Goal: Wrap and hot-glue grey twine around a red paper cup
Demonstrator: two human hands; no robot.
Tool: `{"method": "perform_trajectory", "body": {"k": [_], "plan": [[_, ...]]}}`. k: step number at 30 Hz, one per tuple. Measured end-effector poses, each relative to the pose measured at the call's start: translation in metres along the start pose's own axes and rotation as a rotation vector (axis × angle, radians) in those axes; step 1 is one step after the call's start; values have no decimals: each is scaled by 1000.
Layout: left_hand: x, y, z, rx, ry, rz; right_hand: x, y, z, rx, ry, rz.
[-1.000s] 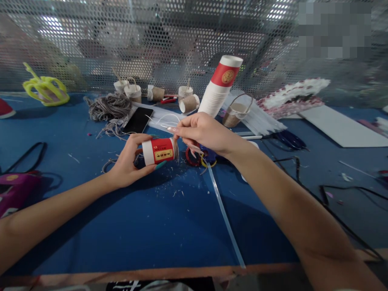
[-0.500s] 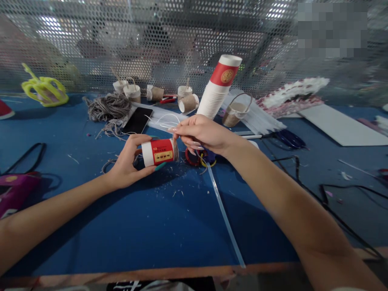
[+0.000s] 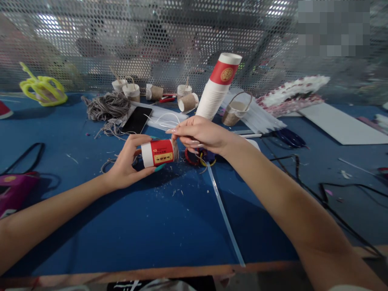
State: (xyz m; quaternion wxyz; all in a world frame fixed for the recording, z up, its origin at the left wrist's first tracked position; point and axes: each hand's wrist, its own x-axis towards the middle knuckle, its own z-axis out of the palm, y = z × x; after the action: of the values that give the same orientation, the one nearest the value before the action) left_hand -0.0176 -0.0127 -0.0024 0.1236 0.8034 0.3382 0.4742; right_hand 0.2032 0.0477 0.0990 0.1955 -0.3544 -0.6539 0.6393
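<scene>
A red and white paper cup (image 3: pixel 162 152) lies sideways in my left hand (image 3: pixel 127 163), its thumb and fingers closed around the white end. Brown-grey cord (image 3: pixel 176 151) is wound around the cup's right end. My right hand (image 3: pixel 200 135) pinches at that end, thumb and forefinger together on the cord; a loose length of it seems to trail below the fingers. Under the right hand sits a partly hidden red, blue and yellow object (image 3: pixel 194 157). From it a clear glue stick (image 3: pixel 226 216) stretches towards the table's front edge.
Behind my hands stand a tilted stack of paper cups (image 3: pixel 218 87), small cord-wrapped baskets (image 3: pixel 236 113), a grey yarn bundle (image 3: pixel 107 106) and a black phone (image 3: pixel 138 120). A purple device (image 3: pixel 18 190) lies left. Black cable (image 3: pixel 315 192) crosses the right side. A perforated metal screen (image 3: pixel 169 40) closes the back.
My right fingertips have shifted slightly left along the cup's corded end. The left hand and cup are nearly still.
</scene>
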Motion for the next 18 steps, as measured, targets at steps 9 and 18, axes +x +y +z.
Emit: {"method": "perform_trajectory", "body": {"k": [9, 18], "plan": [[0, 2, 1, -19, 17, 14, 3, 3, -5, 40, -38, 41], [0, 3, 0, -30, 7, 6, 1, 1, -4, 70, -57, 93]]}}
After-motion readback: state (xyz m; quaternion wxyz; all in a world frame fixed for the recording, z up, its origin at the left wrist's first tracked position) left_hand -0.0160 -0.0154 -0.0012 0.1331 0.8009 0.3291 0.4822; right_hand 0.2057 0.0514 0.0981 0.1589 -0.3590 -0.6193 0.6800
